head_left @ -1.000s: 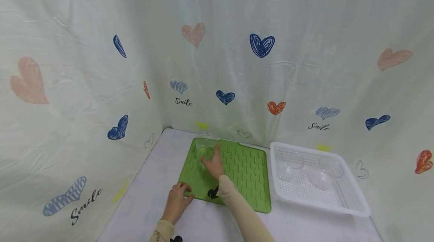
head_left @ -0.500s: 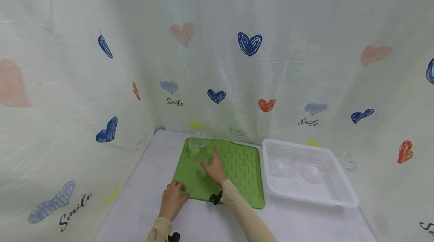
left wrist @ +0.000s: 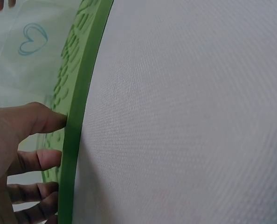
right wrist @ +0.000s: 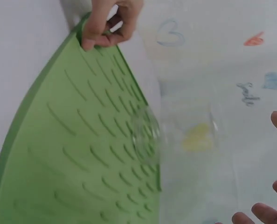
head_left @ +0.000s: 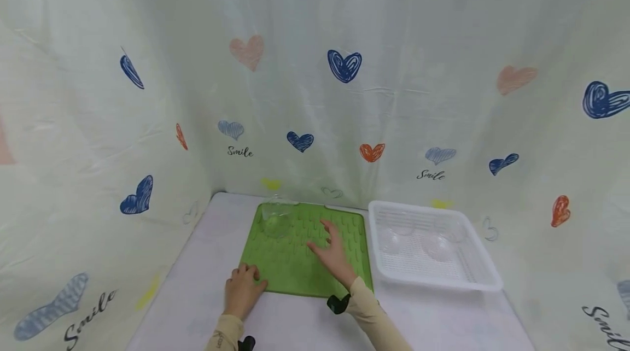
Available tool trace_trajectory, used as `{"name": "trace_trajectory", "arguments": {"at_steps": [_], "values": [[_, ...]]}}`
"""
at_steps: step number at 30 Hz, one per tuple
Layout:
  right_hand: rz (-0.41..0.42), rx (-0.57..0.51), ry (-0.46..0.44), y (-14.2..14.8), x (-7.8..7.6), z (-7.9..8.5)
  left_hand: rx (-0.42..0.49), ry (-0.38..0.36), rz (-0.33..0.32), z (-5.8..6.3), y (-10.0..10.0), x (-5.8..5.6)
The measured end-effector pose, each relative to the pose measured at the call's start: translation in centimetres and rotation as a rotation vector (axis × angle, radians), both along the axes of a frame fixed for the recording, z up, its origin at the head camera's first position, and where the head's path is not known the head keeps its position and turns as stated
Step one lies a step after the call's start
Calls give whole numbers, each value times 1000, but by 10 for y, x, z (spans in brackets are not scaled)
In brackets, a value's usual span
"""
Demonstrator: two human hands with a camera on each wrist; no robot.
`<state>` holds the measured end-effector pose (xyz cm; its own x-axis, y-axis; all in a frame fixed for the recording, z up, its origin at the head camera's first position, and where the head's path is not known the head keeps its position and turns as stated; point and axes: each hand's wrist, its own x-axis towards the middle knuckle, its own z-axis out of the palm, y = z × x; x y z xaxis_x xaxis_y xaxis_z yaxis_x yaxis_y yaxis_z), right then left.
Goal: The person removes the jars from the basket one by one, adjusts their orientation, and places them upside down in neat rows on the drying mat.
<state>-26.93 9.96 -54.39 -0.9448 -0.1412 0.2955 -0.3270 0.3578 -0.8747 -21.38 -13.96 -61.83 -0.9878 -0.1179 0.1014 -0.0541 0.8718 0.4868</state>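
A clear cup [head_left: 276,222] stands upright near the far left corner of the green textured mat [head_left: 295,271]. My left hand [head_left: 243,289] rests at the mat's near left corner. In the left wrist view its spread fingertips [left wrist: 49,158] touch the mat along its edge. My right hand [head_left: 336,253] is over the right half of the mat, apart from the cup, thumb and fingers spread and holding nothing. In the right wrist view the cup's round base [right wrist: 145,135] shows against the mat, and only some right fingertips [right wrist: 266,213] appear at the right edge.
Right of the mat is a white perforated plastic basket [head_left: 433,282] with clear round-rimmed vessels inside. A white cloth [head_left: 295,321] covers the table. Curtains [head_left: 315,94] printed with hearts hang behind and to the left.
My right hand has let go of the cup and drawn back to the right, towards me. The cup stays on the mat, and the left hand keeps its place at the corner.
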Motion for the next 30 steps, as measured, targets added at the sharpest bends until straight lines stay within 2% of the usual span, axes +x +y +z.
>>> {"name": "trace_trajectory", "arguments": {"at_steps": [3, 6, 13, 20, 24, 27, 30], "values": [[-71, 42, 81, 22, 3, -2, -4, 7, 1, 0, -1, 0], [-159, 78, 118, 45, 8, 2, -4, 10, 4, 0, -2, 1], [-317, 107, 78, 99, 17, 9, -2, 6, 11, 0, -3, 3], [-448, 28, 73, 149, 12, 10, -13, 30, 17, -2, -3, 3], [-497, 46, -5, 169, 6, 12, -15, 33, 16, -2, -2, 2], [-524, 112, -117, 183, 0, 13, -10, 22, 11, 0, -1, 2], [-513, 177, -248, 196, -8, 14, -5, 12, 4, 1, 0, 1]]}}
